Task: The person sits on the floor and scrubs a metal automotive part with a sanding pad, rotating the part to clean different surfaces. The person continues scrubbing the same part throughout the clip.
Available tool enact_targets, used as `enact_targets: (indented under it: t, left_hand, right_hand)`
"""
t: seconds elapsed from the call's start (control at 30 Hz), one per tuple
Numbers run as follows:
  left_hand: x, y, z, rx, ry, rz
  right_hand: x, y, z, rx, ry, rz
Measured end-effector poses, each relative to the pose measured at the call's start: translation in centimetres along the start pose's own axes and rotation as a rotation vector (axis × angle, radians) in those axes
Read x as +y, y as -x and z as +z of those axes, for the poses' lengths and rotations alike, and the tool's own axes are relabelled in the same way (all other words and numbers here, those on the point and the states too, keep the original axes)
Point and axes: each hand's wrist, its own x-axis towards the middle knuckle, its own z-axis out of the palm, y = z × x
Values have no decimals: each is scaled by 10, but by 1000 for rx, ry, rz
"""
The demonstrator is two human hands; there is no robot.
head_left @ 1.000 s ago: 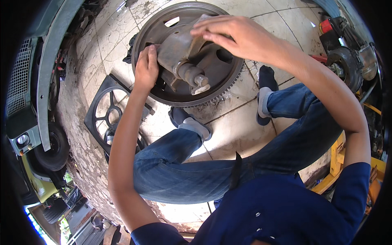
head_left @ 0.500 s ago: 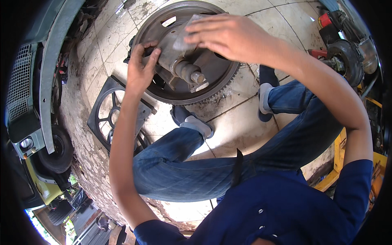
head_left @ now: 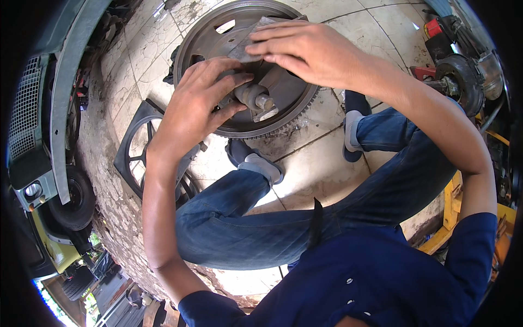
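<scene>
A big round metal wheel (head_left: pixel 248 71) lies flat on the tiled floor (head_left: pixel 310 163); it is grey and dull, with tiny teeth all around its rim and long holes cut in its face; it sits near the top of the view, just past the person's shoes. In the middle of the wheel stands a short fat metal stub (head_left: pixel 255 97), smooth and round like a thick pipe, with a small square end.

The left hand (head_left: pixel 196 106) rests on the wheel with fingers spread and bent; its fingertips touch the stub from the left side; the grip is loose and partly wide, not wrapped tight around anything. The right hand (head_left: pixel 310 52) lies flat over a thin grey metal plate (head_left: pixel 251 42); the fingers are held close and press down on the plate's top; you cannot tell if the thumb curls under it.

The floor tiles are pale, cracked and dirty. A black fan frame (head_left: pixel 143 150) with spokes lies on the floor just left of the wheel, partly under the left arm. The person wears blue jeans (head_left: pixel 283 229), a dark blue shirt (head_left: pixel 370 278) and dark shoes with grey socks. At the left edge is a grey and yellow vehicle (head_left: pixel 38 158) with a black tyre; at the top right is a rusty round machine part (head_left: pixel 460 82).
</scene>
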Motion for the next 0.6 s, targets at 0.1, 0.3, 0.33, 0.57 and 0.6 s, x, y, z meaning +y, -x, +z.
enact_targets:
  t: [0.1, 0.3, 0.33, 0.57, 0.6]
  left_hand:
    - [2, -2, -2, 6, 15, 9]
    - [11, -4, 0, 36, 14, 58]
    - [12, -6, 1, 36, 28, 66]
    - [13, -7, 7, 14, 47, 135]
    - [14, -7, 7, 30, 49, 141]
  right_hand:
    - [16, -1, 0, -34, -98, 15]
    - [16, 4, 3, -14, -30, 148]
    - [19, 3, -1, -26, -69, 141]
    - [9, 3, 5, 18, -27, 79]
    - [13, 2, 5, 31, -57, 53]
